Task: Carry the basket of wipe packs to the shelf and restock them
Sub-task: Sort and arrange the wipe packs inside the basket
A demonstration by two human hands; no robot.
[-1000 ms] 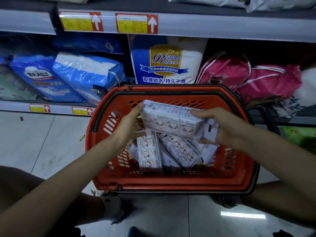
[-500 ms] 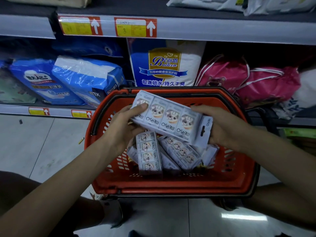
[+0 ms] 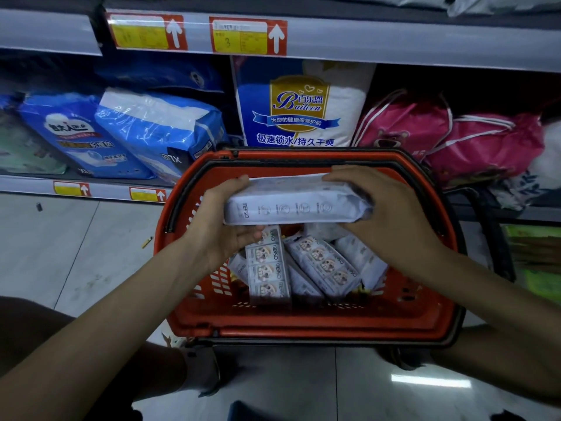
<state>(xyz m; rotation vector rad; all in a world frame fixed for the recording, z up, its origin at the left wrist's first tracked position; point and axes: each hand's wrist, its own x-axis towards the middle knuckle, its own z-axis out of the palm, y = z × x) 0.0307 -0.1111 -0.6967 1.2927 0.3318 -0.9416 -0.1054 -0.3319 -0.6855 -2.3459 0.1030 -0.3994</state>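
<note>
Both hands, the left hand and right hand, clasp one wipe pack by its ends above the basket. It has turned edge-on since a moment ago, probably readying for the shelf; several packs remain inside.

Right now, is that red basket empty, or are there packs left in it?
Not empty. Several wipe packs lie in the red basket, below the one pack held above it by the left hand and right hand.
</note>
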